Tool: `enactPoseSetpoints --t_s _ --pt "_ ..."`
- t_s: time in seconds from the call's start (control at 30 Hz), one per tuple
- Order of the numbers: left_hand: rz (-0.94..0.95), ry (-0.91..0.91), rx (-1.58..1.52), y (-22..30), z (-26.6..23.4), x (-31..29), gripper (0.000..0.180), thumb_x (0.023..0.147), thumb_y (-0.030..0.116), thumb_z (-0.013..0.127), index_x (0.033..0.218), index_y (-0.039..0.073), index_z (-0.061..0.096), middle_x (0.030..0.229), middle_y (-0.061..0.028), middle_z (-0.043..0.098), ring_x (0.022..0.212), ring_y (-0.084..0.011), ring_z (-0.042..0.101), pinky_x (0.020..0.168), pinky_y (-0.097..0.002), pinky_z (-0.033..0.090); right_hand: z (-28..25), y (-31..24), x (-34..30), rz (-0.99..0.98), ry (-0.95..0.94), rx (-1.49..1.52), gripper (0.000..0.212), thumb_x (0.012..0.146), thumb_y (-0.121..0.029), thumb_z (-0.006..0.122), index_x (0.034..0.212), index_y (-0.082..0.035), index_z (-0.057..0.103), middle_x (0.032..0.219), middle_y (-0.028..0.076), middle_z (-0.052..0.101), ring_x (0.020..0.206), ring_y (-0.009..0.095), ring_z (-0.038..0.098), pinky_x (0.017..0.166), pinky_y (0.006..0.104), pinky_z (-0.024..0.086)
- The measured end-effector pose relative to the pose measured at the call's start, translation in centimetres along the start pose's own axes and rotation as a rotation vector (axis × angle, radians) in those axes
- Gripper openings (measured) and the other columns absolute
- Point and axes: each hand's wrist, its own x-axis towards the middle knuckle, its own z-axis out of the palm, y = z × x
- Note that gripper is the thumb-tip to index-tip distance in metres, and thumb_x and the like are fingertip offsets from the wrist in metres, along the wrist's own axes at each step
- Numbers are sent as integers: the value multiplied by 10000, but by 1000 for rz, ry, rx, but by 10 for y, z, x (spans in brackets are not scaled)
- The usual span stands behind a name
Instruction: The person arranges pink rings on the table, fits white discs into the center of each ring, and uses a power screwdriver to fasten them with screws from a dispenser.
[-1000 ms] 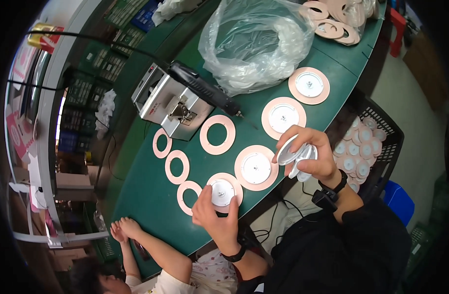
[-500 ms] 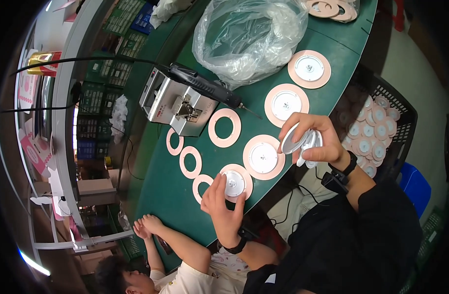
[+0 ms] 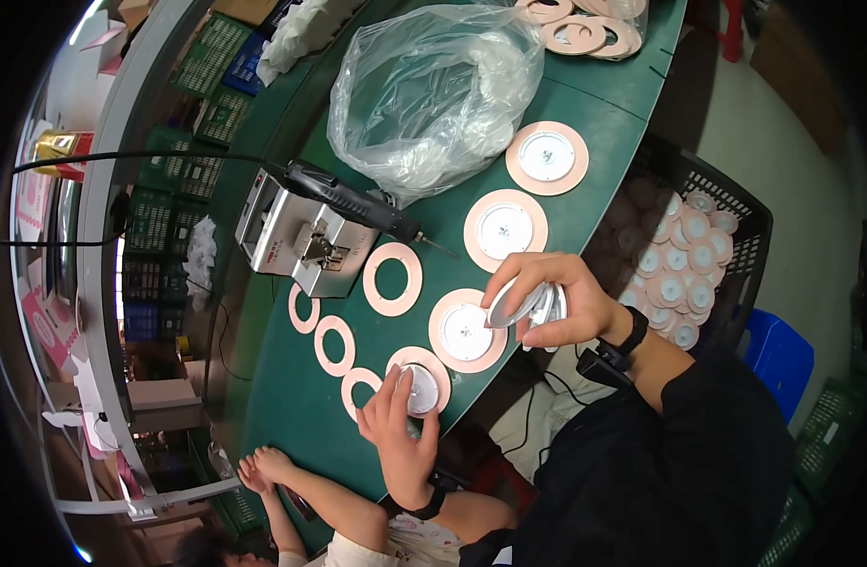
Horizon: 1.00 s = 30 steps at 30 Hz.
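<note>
My left hand [image 3: 401,446] has thumb and fingers curved round the edge of a white disc [image 3: 422,389]. That disc lies tilted or off-centre over the hole of a pale pink ring [image 3: 440,370] on the green table. Held up in my right hand [image 3: 580,300] are several thin white round discs [image 3: 539,307], fanned loosely between thumb and fingers. Under those fingertips sits another pink ring with a white disc [image 3: 467,333] in its middle. Two more such ring-and-disc pieces, a nearer one [image 3: 504,230] and a farther one [image 3: 547,156], continue the row.
Bare pink rings [image 3: 392,280] lie left of the row. A black electric screwdriver [image 3: 358,203] rests by a metal screw feeder [image 3: 306,241]. Beyond is a clear plastic bag [image 3: 433,104]. A black crate [image 3: 757,222] of finished-looking discs stands right. Another person's hands [image 3: 266,467] rest on the table.
The whole scene has shifted left and slightly down in view. The disc under my left hand, earlier flat and centred in its ring, now looks tilted or displaced. My right hand still holds its discs.
</note>
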Motion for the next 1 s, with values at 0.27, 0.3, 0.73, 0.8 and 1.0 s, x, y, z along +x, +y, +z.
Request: enactPoseSetpoints --t_s 0.27,0.3,0.73,0.8,1.0 --pt "10 -116 88 4 -9 11 668 808 118 775 1449 112 587 1476 -93 595 1315 -299 533 1182 -438 285 -2 -10 -1 100 8 25 281 787 -152 853 1024 -46 745 1168 148 721 1036 234 688 895 362 534" --pt "8 -116 86 6 -8 10 668 808 118 775 1449 112 587 1476 -93 595 1315 -299 533 1182 -438 285 -1 -7 -1 76 4 29 283 788 -153 863 1016 -39 740 1177 173 712 929 220 704 817 340 555" --pt "-141 57 -1 3 6 8 705 769 205 832 1419 106 577 1376 -94 614 1299 -302 543 1222 -595 181 -3 0 -1 13 -28 -9 322 780 -203 900 1001 -31 741 1195 216 701 761 191 737 677 300 595" --pt "-94 41 38 1 7 8 734 757 217 845 1427 104 568 1358 -92 623 1284 -300 553 1223 -595 181 -3 1 -1 35 -26 -2 328 778 -210 902 1002 -32 743 1195 215 702 771 192 737 682 301 594" --pt "-143 70 -27 12 5 12 718 738 178 842 1402 54 596 1306 -80 665 1223 -280 561 1161 -425 306 -5 7 2 -76 -40 -101 334 774 -221 902 1004 -37 745 1184 211 704 813 196 734 685 302 596"
